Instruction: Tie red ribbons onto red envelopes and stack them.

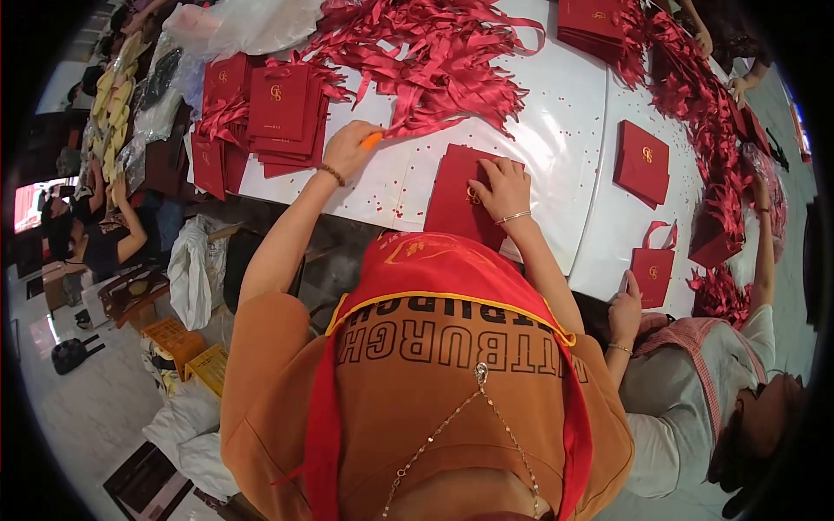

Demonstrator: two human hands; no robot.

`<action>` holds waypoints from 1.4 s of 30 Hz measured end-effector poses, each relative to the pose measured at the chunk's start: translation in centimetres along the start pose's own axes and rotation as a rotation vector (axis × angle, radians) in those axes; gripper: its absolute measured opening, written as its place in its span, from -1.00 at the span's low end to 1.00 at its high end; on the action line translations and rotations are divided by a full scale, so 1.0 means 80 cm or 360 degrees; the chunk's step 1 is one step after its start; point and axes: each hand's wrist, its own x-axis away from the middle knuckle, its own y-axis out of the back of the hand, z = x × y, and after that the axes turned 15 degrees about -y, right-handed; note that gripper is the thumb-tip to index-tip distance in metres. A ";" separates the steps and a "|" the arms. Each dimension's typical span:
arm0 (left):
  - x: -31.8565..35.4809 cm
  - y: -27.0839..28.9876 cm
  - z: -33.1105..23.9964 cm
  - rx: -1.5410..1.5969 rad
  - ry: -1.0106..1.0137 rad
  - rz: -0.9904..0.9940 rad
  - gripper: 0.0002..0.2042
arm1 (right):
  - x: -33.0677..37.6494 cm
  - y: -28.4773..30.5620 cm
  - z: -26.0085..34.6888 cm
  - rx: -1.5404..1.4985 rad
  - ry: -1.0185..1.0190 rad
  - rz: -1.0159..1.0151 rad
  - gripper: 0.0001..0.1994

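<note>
At the left fingers (356, 132): piece (372, 141), solid orange. Forward of the fingers: ribbons (452, 52), glossy crimson. Under the right fingers (508, 171): bag (453, 195), deep red, gold mark. Left of the left fingers: stack (280, 104), same red, gold mark. Around both sets of fingers: table (556, 113), white, scattered with red specks. Behind the left fingers, at the wrist: beads (332, 174), dark brown. Behind the right fingers, at the wrist: bangle (514, 217), silver-toned. Nearer the body than either: apron (434, 271), bright red, yellow edging, yellow print; shirt (417, 412), orange-brown, black lettering.
</note>
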 end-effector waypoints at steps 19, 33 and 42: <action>-0.037 -0.051 -0.007 -0.0413 0.0302 0.0033 -0.79 | -0.018 0.026 0.034 0.0062 0.0078 0.0143 -0.71; -0.070 0.034 -0.116 0.1480 0.0185 -0.0141 -0.89 | -0.046 0.009 -0.002 -0.0513 -0.0469 0.1005 -0.71; -0.014 -0.084 -0.120 0.1768 0.0671 0.0144 -0.83 | -0.048 0.011 -0.001 -0.0476 -0.0443 0.1111 -0.60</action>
